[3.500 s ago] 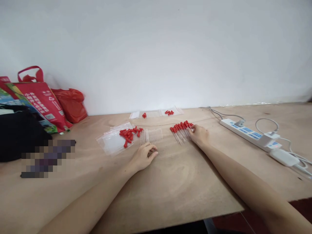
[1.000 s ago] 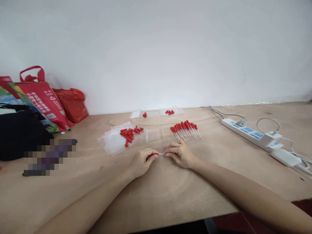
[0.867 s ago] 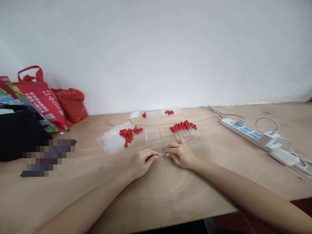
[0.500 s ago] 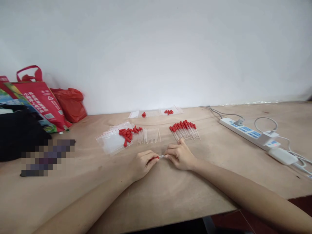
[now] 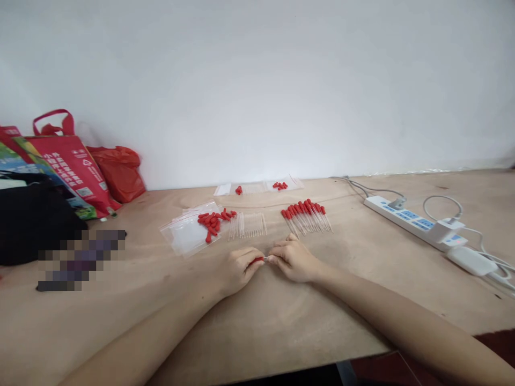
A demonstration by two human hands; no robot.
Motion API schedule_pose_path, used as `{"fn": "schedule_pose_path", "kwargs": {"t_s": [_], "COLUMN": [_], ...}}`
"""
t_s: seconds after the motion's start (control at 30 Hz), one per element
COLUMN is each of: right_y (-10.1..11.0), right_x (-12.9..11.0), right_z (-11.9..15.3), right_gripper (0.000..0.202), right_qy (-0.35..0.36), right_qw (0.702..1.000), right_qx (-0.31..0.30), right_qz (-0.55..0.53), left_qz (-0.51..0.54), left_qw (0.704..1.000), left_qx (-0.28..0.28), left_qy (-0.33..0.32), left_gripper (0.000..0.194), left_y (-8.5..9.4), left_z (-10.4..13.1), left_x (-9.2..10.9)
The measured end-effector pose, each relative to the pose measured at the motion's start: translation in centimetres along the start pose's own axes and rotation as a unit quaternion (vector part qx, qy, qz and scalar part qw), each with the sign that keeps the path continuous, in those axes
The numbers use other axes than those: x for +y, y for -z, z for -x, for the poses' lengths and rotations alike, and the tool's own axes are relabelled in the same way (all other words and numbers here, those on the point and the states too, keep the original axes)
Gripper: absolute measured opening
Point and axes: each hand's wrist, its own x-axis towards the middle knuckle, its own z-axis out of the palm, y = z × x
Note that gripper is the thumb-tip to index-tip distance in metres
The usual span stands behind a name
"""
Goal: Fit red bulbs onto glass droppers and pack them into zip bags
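Subject item: one red cap point(image 5: 257, 260), held low over the surface point(image 5: 265, 332) directly in front of the person, in line with a thin clear tube point(image 5: 266, 258). The left hand point(image 5: 243, 271) has its grip pinching the cap; the right hand point(image 5: 294, 262) has its grip pinching the tube. Both pinch close to the joint, presumably to keep so slender a part from bending. Seating depth cannot be told; fingers cover it.

Bearings from the joint: bare tubes point(image 5: 251, 225) at 11 o'clock and loose caps point(image 5: 211, 221) at 10, probably set out for easy reach; some caps lie on clear plastic bags point(image 5: 187, 236). Capped tubes point(image 5: 308, 215) lie between 1 and 2 o'clock, red ends away, apparently kept apart to avoid mixing. Further out, a power strip point(image 5: 412, 220) lies towards 3 o'clock, well apart.
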Motion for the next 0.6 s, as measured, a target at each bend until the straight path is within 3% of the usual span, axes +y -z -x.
{"fn": "schedule_pose_path", "kwargs": {"t_s": [0.3, 0.6], "right_y": [1.8, 1.2], "right_x": [1.0, 1.4], "right_z": [0.4, 0.7], "right_gripper": [0.019, 0.018], "right_qy": [0.025, 0.077], "right_qw": [0.998, 0.991], "right_qx": [0.007, 0.047], "right_qz": [0.062, 0.101], "left_qz": [0.012, 0.037], "left_qw": [0.999, 0.993], "left_qx": [0.03, 0.02], "left_qy": [0.044, 0.111], "left_gripper": [0.017, 0.016], "left_y": [0.3, 0.4], "left_z": [-0.3, 0.2], "left_x": [-0.9, 0.1]}}
